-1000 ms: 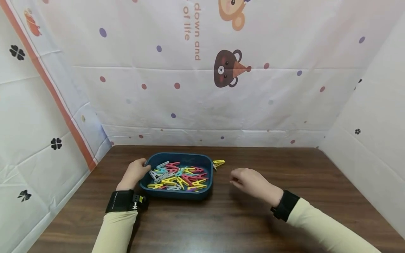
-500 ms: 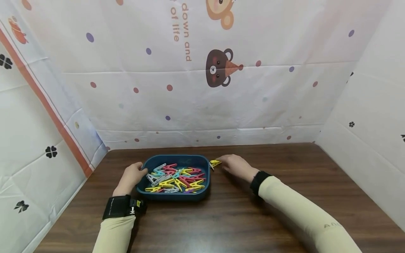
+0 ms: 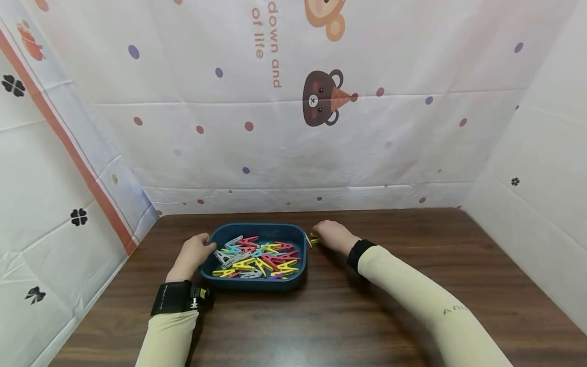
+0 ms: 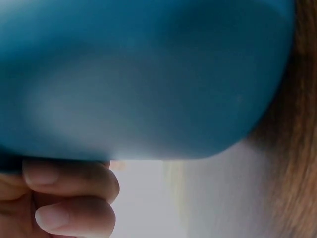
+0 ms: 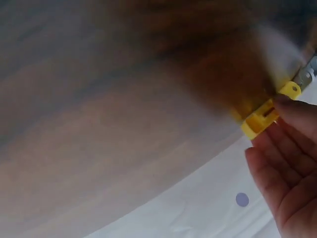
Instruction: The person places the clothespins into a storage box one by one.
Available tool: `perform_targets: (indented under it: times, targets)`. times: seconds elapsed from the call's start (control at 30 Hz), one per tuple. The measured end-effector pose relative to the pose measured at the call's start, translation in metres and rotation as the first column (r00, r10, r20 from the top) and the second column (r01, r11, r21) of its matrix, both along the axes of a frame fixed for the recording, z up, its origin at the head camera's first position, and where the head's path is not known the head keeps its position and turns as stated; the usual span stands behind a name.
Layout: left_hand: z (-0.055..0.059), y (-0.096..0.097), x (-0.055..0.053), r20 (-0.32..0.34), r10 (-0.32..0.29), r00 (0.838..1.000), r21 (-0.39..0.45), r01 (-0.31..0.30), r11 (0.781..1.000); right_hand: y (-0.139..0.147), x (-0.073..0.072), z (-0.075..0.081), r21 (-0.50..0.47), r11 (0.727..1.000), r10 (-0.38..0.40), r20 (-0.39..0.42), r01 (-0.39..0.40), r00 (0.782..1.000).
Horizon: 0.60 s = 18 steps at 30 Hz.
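Observation:
A dark blue plastic basin (image 3: 257,285) stands on the table, with several clothespins (image 3: 261,262) in yellow, red, grey, purple and turquoise lying in it. My left hand (image 3: 191,255) grips the basin's left rim, thumb on the inside; the left wrist view shows curled fingers (image 4: 79,178) against the blue wall. Just beyond the basin's right end, my right hand (image 3: 337,237) pinches a yellow clothespin (image 5: 260,119) between thumb and fingers. A grey clothespin (image 5: 307,74) lines up with the far end of the yellow one, partly cut off by the frame edge.
The brown wooden table (image 3: 293,331) reaches back to a white printed curtain (image 3: 206,158). More white sheeting (image 3: 536,204) borders the table on the right, and another sheet (image 3: 41,229) on the left.
My right hand has moved left and away from me to the yellow clothespin beside the basin and now pinches it. My left hand keeps its hold on the rim.

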<state>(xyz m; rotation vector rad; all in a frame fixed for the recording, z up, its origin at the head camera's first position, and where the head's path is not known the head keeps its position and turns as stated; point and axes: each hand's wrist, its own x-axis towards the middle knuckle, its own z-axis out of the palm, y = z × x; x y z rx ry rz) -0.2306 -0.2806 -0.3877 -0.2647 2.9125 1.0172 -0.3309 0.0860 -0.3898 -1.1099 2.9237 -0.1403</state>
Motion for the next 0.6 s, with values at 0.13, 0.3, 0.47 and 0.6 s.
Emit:
perform_targets:
  times: [0.13, 0.3, 0.47, 0.6]
  targets:
    - [-0.003, -0.001, 0.000, -0.010, -0.017, 1.000, 0.010, 0.018, 1.000, -0.001, 0.001, 0.019, -0.040, 0.998, -0.047, 0.015, 0.047, 0.999]
    - [-0.004, -0.002, -0.001, -0.030, -0.013, 0.999, 0.004, 0.013, 1.000, -0.029, 0.009, 0.067, -0.138, 0.990, -0.019, 0.062, 0.027, 0.998]
    - [-0.002, -0.004, 0.000, -0.031, -0.011, 0.999, -0.002, 0.011, 1.000, -0.085, 0.022, 0.098, -0.054, 0.993, 0.110, 0.085, -0.106, 0.990]
    - [-0.002, -0.003, 0.000, -0.037, -0.012, 0.999, 0.005, 0.013, 1.000, -0.122, 0.032, 0.091, 0.098, 0.981, 0.152, 0.153, -0.168, 0.977]
